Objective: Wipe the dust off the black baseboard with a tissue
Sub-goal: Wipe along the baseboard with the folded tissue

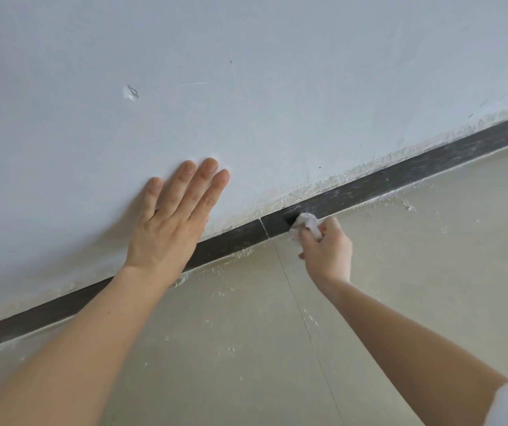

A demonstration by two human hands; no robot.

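Your right hand (328, 252) grips the crumpled tissue (308, 224) against the black baseboard (400, 179), just right of its joint; your left hand (172, 222) lies flat, fingers straight, on the wall (246, 72).

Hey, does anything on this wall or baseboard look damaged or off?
Yes. The white wall has a small gouge above the left hand. Its plaster edge is ragged along the top of the black baseboard, with white crumbs on the floor below.
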